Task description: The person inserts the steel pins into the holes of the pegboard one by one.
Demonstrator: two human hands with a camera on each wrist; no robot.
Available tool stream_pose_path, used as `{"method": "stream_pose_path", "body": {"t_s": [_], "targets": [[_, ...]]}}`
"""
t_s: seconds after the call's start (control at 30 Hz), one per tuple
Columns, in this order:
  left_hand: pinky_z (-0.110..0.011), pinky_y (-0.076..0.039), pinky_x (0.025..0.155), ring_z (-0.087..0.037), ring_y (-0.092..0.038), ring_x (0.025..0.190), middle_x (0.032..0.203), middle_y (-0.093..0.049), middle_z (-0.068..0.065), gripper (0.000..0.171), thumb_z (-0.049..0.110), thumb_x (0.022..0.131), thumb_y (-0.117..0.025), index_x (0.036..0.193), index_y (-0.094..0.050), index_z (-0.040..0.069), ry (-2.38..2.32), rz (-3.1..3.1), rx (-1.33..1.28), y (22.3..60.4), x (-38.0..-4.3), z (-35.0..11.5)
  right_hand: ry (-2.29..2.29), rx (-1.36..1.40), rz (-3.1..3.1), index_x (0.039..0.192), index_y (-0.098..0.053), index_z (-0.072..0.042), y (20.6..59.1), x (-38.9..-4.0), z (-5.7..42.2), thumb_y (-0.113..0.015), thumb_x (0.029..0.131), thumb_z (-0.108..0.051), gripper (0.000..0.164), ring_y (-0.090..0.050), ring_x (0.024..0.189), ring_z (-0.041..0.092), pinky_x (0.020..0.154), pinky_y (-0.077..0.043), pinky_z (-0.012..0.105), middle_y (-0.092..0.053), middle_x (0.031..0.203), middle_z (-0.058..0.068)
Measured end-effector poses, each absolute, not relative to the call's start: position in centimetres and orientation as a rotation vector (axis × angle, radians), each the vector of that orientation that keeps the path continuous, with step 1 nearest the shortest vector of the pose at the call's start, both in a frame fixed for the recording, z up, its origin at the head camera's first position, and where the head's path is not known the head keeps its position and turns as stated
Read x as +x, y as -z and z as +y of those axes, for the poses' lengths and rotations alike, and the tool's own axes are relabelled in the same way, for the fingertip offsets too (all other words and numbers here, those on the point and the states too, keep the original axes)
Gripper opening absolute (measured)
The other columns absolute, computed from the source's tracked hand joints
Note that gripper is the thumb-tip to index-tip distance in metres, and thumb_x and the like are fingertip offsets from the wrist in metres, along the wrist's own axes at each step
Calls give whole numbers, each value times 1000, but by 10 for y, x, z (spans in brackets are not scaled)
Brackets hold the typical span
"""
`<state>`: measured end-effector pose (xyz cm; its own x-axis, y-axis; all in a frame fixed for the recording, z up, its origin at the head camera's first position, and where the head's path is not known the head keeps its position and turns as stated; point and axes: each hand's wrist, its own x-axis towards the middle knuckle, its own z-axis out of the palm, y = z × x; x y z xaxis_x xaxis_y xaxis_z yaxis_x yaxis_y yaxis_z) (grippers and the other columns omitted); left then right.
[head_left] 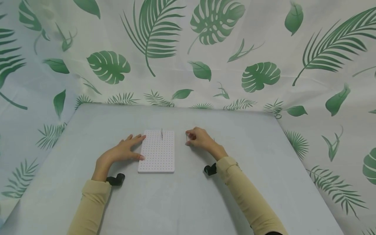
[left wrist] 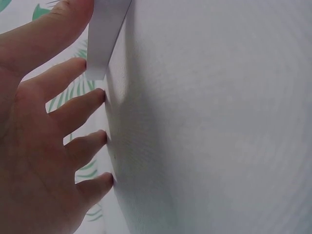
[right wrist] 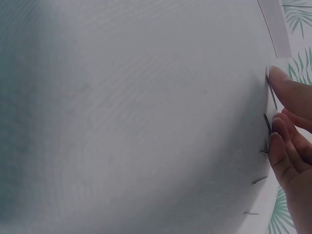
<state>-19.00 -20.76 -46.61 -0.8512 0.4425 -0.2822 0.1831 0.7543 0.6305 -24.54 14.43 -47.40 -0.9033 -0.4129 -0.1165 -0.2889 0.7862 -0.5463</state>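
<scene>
A white pegboard (head_left: 156, 156) with a grid of small holes lies on the table. Thin dark metal pins (head_left: 162, 134) stand upright near its far edge. My left hand (head_left: 121, 151) rests at the board's left side with fingers spread, the thumb and index finger touching it. Right of the board, my right hand (head_left: 201, 138) pinches a thin metal pin (head_left: 186, 138) between thumb and fingers, just over the table. Several more loose pins (right wrist: 259, 180) lie in a row by that hand in the right wrist view; in the head view the hand mostly hides them.
The pale table (head_left: 188, 202) stretches around the board. A leaf-patterned cloth (head_left: 217, 68) hangs behind it and along both sides. Black wrist devices (head_left: 210, 169) sit at both cuffs, close above the table.
</scene>
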Motion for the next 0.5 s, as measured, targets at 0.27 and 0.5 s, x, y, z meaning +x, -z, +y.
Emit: {"method": "stream_pose_path", "body": {"t_s": [0.27, 0.5], "targets": [[-75, -1, 120, -56, -4, 154, 168, -19, -27, 99, 42, 87, -80, 162, -28, 5, -829, 2545, 472, 467, -190, -207, 765, -556, 2737, 135, -65, 1, 472, -243, 144, -83, 88, -15, 53, -64, 101, 25, 91, -56, 39, -67, 112, 14], [-76, -1, 120, -57, -4, 154, 168, -19, -27, 99, 42, 87, -80, 162, -28, 5, -837, 2543, 479, 468, -191, -207, 847, -511, 2714, 132, -62, -1, 473, -244, 144, -84, 87, -14, 52, -66, 103, 26, 93, -56, 39, -67, 114, 14]]}}
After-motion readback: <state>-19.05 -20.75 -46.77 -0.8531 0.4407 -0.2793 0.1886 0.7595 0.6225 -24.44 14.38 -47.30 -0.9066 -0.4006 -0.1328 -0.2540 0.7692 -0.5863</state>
